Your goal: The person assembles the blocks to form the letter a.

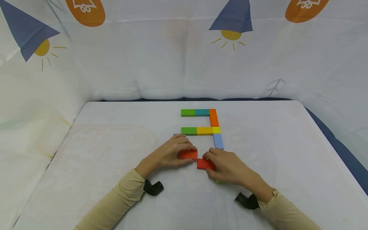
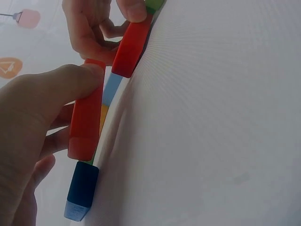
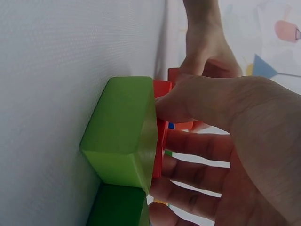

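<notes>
My left hand pinches an orange-red block between thumb and fingers. In the left wrist view this block stands close to a dark blue block, mostly hidden by the hand in the head view. Just to the right, my right hand grips a red block by its right part, thumb on the near side. The two held blocks are almost end to end. Beside the right hand's thumb, a light green block and a dark green block appear in the right wrist view.
Beyond the hands, flat blocks form connected lines: green, teal, orange, another green, yellow-orange, small yellow and light blue. They lie on a white-covered table; a white printed curtain hangs behind.
</notes>
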The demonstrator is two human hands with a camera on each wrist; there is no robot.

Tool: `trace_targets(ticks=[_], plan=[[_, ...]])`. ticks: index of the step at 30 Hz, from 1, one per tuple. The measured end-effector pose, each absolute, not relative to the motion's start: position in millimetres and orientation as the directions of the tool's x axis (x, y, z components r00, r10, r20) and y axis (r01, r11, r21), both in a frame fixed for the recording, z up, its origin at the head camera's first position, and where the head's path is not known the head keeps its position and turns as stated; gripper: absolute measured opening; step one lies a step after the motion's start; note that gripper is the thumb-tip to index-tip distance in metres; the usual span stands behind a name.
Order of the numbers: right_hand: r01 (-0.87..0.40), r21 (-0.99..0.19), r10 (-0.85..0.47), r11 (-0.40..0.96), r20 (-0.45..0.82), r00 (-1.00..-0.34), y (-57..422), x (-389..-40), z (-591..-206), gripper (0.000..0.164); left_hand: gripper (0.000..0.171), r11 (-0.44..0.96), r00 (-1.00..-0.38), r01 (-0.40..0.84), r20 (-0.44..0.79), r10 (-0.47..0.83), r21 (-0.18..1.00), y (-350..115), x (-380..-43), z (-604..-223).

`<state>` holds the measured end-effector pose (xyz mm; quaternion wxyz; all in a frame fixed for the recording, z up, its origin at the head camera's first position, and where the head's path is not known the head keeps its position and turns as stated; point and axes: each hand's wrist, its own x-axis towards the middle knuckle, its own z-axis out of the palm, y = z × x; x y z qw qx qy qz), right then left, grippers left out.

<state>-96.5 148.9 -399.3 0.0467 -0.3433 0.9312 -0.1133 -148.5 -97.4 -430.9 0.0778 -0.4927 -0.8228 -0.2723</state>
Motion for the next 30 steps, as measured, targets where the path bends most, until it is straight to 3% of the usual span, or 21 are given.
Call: trace_targets(ticks=[16,30], plan=[[-0.659,-0.183,-0.666,0.729,0.03,-0.745,147.4,-98.6,-400.1,0.03,0.026,0.324,-0.447,0.882,0.39,0.805,0.342,-102.1,-151.4,-432.5],[-0.664,-0.164,-0.668,0.73,0.034,-0.743,147.4,-100.5,-402.8,0.031,0.026,0.344,-0.454,0.879,0.357,0.816,0.331,-105.2,-151.9,-434.3]])
